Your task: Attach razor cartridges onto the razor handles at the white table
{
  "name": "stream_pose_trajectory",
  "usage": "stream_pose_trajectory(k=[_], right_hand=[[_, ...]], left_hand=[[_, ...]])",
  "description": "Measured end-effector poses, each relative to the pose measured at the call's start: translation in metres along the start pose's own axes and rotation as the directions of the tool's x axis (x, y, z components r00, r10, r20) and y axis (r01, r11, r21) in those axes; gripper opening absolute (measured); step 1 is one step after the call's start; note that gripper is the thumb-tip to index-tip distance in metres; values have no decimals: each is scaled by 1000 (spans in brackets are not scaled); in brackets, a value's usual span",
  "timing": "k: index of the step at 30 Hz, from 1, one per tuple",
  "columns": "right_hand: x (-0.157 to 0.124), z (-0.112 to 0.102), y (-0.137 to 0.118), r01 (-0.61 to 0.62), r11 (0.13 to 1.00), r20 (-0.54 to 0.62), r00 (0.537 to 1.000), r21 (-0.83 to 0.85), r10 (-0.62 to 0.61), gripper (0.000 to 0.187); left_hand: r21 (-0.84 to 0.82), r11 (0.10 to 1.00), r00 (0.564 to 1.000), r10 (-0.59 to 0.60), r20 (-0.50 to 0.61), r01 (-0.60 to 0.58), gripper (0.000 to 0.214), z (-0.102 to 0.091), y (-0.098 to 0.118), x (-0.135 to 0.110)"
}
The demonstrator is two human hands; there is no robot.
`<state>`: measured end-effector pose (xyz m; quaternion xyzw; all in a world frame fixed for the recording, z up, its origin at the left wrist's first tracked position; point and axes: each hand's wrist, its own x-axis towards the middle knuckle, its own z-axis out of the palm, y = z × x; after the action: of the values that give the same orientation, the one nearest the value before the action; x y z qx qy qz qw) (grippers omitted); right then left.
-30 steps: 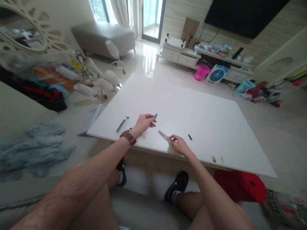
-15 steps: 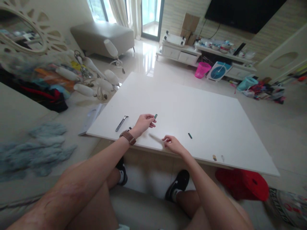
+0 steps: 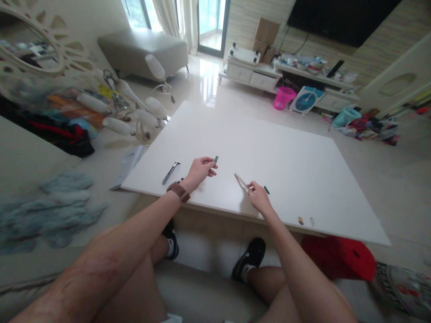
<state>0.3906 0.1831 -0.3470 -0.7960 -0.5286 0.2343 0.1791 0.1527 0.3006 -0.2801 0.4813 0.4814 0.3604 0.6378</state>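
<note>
Between the thumb and fingers of my left hand is a small green circuit board, raised above the white table. My right hand grips a thin, pale stick-like tool, its free end pointing up and left toward the board but apart from it. Just beyond my right fingers lies a small dark strip, partly behind the hand. A slim grey-handled tool with a short cross head lies left of my left hand. Another small dark piece is mostly hidden behind my left wrist.
Near the table's front right edge lie a small yellow-and-dark piece and a clear little item. A red stool-like object stands below that edge. A lamp with several white shades stands beyond the table's left side.
My right hand has moved right and slightly up with the pale stick, which now points more steeply upward. My left hand has shifted slightly left and up with the circuit board.
</note>
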Motion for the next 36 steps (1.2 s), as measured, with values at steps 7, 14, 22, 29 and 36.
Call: stream_pose_trajectory(k=[7,14,22,29,36], right_hand=[[4,32,-40,26,994,96,995,102,-36,26],[-8,26,-62,134,973,532,819,188,-216,27],[-17,-27,-36,193,960,601,750,201,-276,21],[2,-81,21,-32,963,91,994,-266,58,19],[-21,-54,-11,144,985,670,741,-91,-46,11]], left_hand=[[-14,1000,992,13,-123,-15,8,-4,2,2],[-7,1000,994,12,-110,-13,14,-6,0,2],[-42,999,997,-16,-74,12,13,-6,6,1],[-53,998,998,-42,-39,39,6,-7,3,2],[-73,995,998,-67,-3,67,5,-3,1,1]])
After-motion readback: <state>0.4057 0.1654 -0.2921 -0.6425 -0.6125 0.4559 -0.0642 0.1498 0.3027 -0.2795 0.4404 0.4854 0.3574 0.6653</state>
